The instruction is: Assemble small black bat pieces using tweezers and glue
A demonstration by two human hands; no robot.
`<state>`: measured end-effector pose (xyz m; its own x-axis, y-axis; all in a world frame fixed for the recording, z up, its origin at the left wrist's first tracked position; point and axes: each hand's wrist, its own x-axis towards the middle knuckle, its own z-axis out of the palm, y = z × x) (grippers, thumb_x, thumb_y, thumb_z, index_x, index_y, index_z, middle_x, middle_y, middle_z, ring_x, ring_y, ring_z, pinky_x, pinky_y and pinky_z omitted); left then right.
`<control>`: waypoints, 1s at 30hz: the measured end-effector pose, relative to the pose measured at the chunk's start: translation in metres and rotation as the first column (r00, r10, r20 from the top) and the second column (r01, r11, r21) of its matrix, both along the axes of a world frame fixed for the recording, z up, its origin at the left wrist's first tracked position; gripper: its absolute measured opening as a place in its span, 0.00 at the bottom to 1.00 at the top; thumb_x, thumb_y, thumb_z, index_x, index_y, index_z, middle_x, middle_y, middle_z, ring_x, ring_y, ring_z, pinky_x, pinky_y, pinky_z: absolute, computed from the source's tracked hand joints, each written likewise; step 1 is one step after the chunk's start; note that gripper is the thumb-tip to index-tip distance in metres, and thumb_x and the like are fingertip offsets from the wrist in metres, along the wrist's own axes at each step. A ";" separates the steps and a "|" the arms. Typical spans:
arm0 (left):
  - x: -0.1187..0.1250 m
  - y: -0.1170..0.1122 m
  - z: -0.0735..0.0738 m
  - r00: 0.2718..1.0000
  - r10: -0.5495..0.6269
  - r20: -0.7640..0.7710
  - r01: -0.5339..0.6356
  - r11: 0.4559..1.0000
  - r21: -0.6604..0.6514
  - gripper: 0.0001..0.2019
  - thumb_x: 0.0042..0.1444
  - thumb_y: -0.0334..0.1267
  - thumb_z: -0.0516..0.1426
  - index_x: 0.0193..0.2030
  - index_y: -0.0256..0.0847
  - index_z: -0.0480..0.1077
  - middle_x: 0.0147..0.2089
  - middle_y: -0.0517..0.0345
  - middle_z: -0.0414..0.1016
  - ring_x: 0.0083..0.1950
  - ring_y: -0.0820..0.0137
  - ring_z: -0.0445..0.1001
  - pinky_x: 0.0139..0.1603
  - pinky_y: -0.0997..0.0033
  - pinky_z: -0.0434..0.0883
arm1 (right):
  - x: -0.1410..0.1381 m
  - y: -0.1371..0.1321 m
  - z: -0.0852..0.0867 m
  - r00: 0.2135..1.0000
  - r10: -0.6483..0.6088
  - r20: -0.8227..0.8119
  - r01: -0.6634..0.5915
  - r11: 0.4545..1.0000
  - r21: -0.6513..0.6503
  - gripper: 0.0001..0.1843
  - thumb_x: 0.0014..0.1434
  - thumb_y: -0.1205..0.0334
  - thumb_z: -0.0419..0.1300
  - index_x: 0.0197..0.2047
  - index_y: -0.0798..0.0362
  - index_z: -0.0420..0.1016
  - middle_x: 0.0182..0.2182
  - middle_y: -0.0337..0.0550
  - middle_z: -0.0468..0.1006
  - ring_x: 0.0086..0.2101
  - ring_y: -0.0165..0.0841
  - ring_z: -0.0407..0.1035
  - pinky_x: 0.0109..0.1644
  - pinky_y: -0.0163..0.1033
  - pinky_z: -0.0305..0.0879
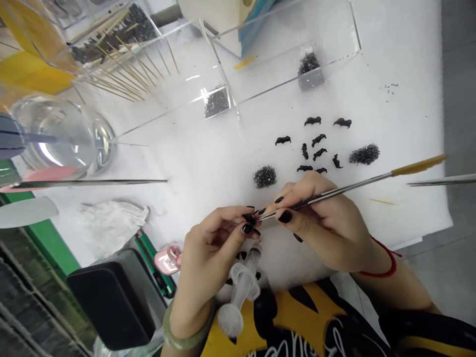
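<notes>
At the near side of the white worktop (401,124), the left hand (208,250) is pinching a small black piece (250,218) in its grip, the right hand (329,230) clamping tweezers (349,188); grey floor tiles (460,99) are showing right.

the left hand (204,255) partly hides the small black piece (248,218); the view's right edge cuts off a metal tool (446,182); grey specks (390,91) are too small to identify.

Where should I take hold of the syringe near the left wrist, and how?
Probably pinch the syringe across its barrel, just beyond the flange, from the person's right: the barrel is a straight tube and the left hand crowds the other side. Avoid the plunger, which sticks out toward the shirt and might slide.
</notes>
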<state>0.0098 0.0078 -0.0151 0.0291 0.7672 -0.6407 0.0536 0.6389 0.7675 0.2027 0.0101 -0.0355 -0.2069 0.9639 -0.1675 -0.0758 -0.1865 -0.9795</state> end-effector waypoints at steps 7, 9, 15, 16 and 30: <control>0.000 -0.002 0.000 1.000 0.010 -0.017 -0.010 1.000 0.017 0.06 0.61 0.29 0.66 0.40 0.46 0.83 0.33 0.62 0.86 0.31 0.72 0.83 0.33 0.78 0.80 | -0.002 0.003 0.001 1.000 0.016 -0.025 -0.015 0.999 0.039 0.06 0.69 0.70 0.61 0.42 0.49 0.71 0.32 0.37 0.77 0.26 0.25 0.67 0.24 0.33 0.62; 0.001 -0.002 0.000 1.000 0.008 -0.029 -0.007 1.000 0.027 0.06 0.61 0.29 0.66 0.40 0.46 0.83 0.34 0.61 0.86 0.31 0.71 0.83 0.33 0.76 0.81 | -0.002 0.004 0.001 0.999 0.009 -0.033 -0.008 1.000 0.024 0.06 0.70 0.69 0.61 0.42 0.49 0.71 0.31 0.37 0.78 0.25 0.26 0.67 0.24 0.34 0.62; 0.001 -0.003 -0.001 1.000 0.022 0.013 -0.023 0.999 0.037 0.07 0.62 0.29 0.66 0.40 0.47 0.83 0.34 0.63 0.86 0.32 0.74 0.83 0.35 0.80 0.80 | -0.001 0.003 0.002 0.997 0.011 -0.073 -0.013 1.000 -0.023 0.07 0.70 0.71 0.61 0.45 0.48 0.71 0.32 0.37 0.79 0.28 0.27 0.71 0.27 0.34 0.65; 0.001 -0.003 -0.001 0.999 0.028 0.022 -0.028 0.999 0.034 0.07 0.62 0.28 0.66 0.40 0.47 0.83 0.34 0.63 0.86 0.31 0.74 0.83 0.35 0.81 0.80 | 0.000 0.003 0.002 0.997 0.018 -0.076 -0.020 1.000 -0.018 0.07 0.70 0.71 0.61 0.45 0.48 0.71 0.32 0.36 0.79 0.29 0.26 0.72 0.27 0.34 0.66; 0.001 -0.003 0.000 1.000 0.020 0.009 -0.020 0.999 0.046 0.10 0.62 0.26 0.65 0.39 0.48 0.83 0.33 0.64 0.86 0.32 0.73 0.83 0.35 0.79 0.80 | 0.001 0.006 -0.001 0.998 0.046 -0.039 -0.045 0.999 0.023 0.03 0.71 0.65 0.62 0.42 0.48 0.72 0.33 0.37 0.81 0.27 0.28 0.72 0.28 0.35 0.68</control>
